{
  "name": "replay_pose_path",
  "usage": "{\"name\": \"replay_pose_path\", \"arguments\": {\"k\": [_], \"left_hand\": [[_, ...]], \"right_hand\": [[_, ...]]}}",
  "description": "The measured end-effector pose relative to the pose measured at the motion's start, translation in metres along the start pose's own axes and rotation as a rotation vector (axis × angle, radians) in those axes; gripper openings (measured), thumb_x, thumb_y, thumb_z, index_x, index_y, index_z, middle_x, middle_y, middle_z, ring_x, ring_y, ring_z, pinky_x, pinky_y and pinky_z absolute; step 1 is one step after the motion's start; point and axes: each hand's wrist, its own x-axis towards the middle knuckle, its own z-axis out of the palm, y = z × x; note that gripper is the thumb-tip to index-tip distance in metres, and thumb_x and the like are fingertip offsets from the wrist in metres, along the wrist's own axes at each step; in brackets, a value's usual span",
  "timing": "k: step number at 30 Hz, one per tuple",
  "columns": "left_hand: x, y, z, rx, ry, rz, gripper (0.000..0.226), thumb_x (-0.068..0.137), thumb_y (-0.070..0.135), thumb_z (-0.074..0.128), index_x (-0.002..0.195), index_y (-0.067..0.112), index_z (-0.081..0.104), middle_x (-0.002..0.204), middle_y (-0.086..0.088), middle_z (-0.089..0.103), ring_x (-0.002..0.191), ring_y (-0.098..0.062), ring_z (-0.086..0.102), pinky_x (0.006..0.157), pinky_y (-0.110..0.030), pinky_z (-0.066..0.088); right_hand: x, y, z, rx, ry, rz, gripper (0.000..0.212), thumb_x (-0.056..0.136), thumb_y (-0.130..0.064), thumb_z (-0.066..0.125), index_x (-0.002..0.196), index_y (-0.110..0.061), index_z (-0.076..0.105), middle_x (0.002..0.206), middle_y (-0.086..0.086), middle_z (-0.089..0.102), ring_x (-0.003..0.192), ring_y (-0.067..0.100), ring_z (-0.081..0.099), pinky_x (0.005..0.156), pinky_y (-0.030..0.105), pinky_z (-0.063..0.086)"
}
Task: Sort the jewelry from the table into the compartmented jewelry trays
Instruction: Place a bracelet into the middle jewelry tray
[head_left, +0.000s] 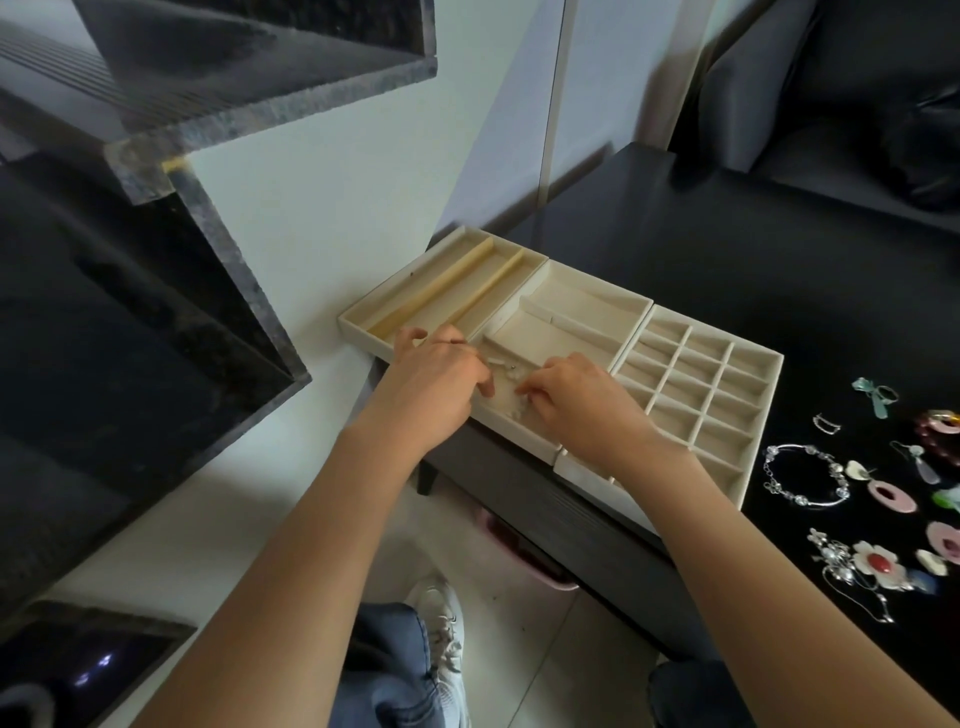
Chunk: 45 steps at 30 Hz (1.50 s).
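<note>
Three cream jewelry trays sit side by side at the black table's left end: a left tray (415, 275) with long slots, a middle tray (576, 301), and a right tray (727, 374) with a grid of small cells. Both hands are over the near compartment of the middle tray. A small pale, beaded piece of jewelry (517, 395) lies there. My right hand (576, 395) pinches at it with curled fingers. My left hand (439, 374) rests on the tray's near left edge, fingers bent toward the piece; I cannot tell if it holds it.
Loose jewelry lies on the black table at the right: a silver bracelet (802, 475), a pink ring earring (893, 496), a flower brooch with a red centre (880, 564), a teal bow ring (875, 395). A dark stone counter (156, 312) stands at left.
</note>
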Motion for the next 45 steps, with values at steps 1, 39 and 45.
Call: {"name": "replay_pose_path", "arguments": {"k": [1, 39, 45], "left_hand": [[-0.001, 0.0, 0.0, 0.002, -0.012, -0.001, 0.045, 0.085, 0.002, 0.049, 0.112, 0.034, 0.065, 0.122, 0.013, 0.059, 0.126, -0.008, 0.034, 0.106, -0.037, 0.018], [0.01, 0.043, -0.011, -0.065, 0.179, -0.065, 0.045, 0.086, 0.004, 0.053, 0.126, 0.025, 0.056, 0.122, 0.005, 0.059, 0.12, -0.016, 0.043, 0.099, -0.032, 0.027], [0.035, 0.111, -0.005, -0.218, 0.314, 0.035, 0.035, 0.091, 0.009, 0.048, 0.121, 0.022, 0.06, 0.121, 0.003, 0.06, 0.114, -0.017, 0.048, 0.095, -0.032, 0.032]], "right_hand": [[0.0, 0.0, 0.001, -0.002, 0.003, 0.002, 0.034, 0.099, -0.021, 0.038, 0.121, -0.02, 0.063, 0.114, 0.004, 0.058, 0.105, 0.023, 0.05, 0.092, 0.039, 0.045], [-0.036, 0.044, -0.026, 0.158, 0.276, 0.118, 0.034, 0.098, -0.011, 0.042, 0.125, -0.018, 0.06, 0.13, 0.002, 0.054, 0.12, 0.017, 0.049, 0.093, 0.022, 0.036], [-0.093, 0.117, -0.046, 0.199, 0.359, 0.327, 0.037, 0.095, -0.007, 0.043, 0.128, -0.015, 0.058, 0.128, 0.009, 0.057, 0.113, 0.024, 0.053, 0.087, 0.027, 0.04]]}}
